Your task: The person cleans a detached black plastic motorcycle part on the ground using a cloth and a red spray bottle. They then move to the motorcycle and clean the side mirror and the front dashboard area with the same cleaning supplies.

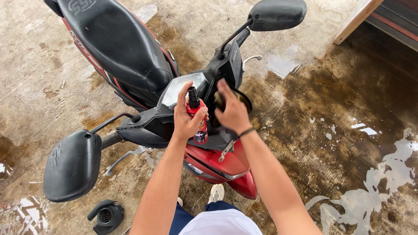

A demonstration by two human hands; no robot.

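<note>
Spray bottle (pixel 197 117), red with black nozzle, upright over scooter dash (pixel 185 87), clenched in left hand (pixel 186 118), forefinger raised near nozzle top

Right hand (pixel 233 114) presses dark cloth (pixel 223 101) against panel beside handlebar column; grip closed on cloth

Risks, as judged: nozzle aimed loosely, mist could land on instrument glass or seat (pixel 115 43) rather than cloth; wet concrete floor (pixel 348 130) underfoot, puddles close, slip possible; loose black cover (pixel 106 215) by feet, trip hazard; mirror (pixel 72 165) near left elbow, easy knock
</note>
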